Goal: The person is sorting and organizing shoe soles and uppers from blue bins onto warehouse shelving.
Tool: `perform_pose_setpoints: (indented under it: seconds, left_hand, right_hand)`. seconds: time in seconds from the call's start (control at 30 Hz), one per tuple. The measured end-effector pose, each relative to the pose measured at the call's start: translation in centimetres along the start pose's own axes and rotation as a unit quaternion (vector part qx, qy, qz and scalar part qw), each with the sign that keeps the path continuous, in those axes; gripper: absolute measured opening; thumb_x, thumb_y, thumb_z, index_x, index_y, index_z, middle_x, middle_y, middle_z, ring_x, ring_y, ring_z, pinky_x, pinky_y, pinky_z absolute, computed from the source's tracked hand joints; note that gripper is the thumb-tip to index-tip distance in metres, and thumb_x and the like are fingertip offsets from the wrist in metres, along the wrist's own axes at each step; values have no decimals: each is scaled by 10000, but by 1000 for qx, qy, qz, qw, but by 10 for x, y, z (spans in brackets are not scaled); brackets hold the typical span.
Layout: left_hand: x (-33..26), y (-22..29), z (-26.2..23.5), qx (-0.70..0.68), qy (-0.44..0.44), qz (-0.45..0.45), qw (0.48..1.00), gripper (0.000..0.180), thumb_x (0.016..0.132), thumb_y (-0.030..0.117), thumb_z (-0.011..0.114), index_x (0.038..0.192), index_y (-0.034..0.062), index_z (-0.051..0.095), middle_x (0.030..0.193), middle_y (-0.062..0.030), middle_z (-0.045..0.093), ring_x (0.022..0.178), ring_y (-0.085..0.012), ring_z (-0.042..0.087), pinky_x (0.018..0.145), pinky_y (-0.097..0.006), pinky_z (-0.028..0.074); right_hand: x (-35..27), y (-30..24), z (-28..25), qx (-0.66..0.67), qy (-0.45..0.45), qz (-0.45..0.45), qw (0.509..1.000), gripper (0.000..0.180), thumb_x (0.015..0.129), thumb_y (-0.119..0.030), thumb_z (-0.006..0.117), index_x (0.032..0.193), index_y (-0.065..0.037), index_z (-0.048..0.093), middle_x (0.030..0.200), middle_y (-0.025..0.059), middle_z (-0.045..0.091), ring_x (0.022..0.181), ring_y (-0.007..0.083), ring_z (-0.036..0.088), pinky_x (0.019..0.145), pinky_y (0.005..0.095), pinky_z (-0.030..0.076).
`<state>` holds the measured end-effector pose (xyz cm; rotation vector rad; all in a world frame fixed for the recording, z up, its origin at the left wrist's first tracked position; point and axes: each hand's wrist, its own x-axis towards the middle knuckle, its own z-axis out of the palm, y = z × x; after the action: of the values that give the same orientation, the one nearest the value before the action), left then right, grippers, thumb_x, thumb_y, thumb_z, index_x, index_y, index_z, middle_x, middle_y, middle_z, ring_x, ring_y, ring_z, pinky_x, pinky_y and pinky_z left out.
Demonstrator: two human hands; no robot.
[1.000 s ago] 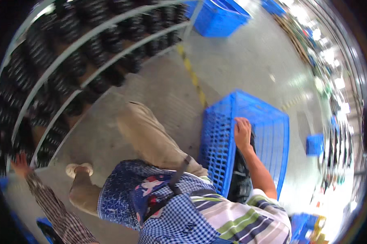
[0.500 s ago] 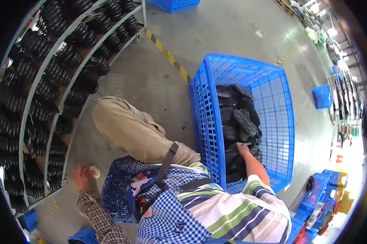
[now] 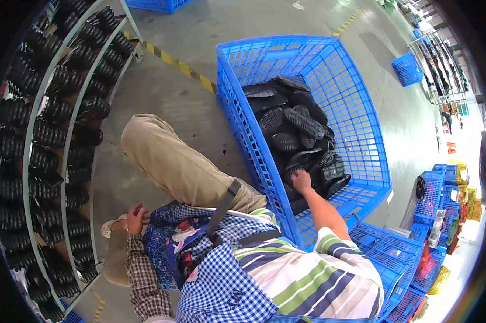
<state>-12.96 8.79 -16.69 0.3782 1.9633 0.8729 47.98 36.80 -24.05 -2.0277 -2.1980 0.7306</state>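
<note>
My right hand [image 3: 301,180] reaches over the near wall of a big blue plastic crate [image 3: 361,124]. Its fingers are curled into a pile of black rubber shoe soles [image 3: 294,126] and grip one sole at the pile's near edge. My left hand [image 3: 137,215], in a checked sleeve, rests low by my knee. It lies on the edge of a blue patterned cloth [image 3: 167,242] beside my tan trouser leg [image 3: 167,161], with its fingers loose and nothing in them. A light shoe [image 3: 111,226] shows just left of it.
A curved metal rack [image 3: 54,134] full of black soles runs along the left. A yellow-and-black floor stripe [image 3: 184,67] crosses the grey concrete. More blue crates [image 3: 410,67] stand far right, with stacked ones [image 3: 431,199] at lower right.
My right hand has gone from the crate's rim down into the crate onto the soles. My left hand has drawn in from the rack side to my knee.
</note>
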Motion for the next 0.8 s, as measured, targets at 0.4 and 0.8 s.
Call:
perform_pose_setpoints:
  seconds: [0.4,0.8]
  left_hand:
    - [-22,-79,-34,191,38,-78,978,519,881,331,655,1268,-8,585,1165,-212,645,1005,-303,648,857,-411,523]
    - [-60,-35,26,132,3,-8,991,314,900,25,565,1211,2,605,972,-126,699,847,-176,655,748,-288,514]
  right_hand:
    - [181,-77,27,3,42,-32,999,643,737,-128,680,1350,-125,486,1190,159,578,1119,353,543,892,509,471]
    - [225,-138,52,-307,-259,-287,870,963,535,-330,869,1397,-201,460,1366,116,474,1343,332,371,1077,703,198]
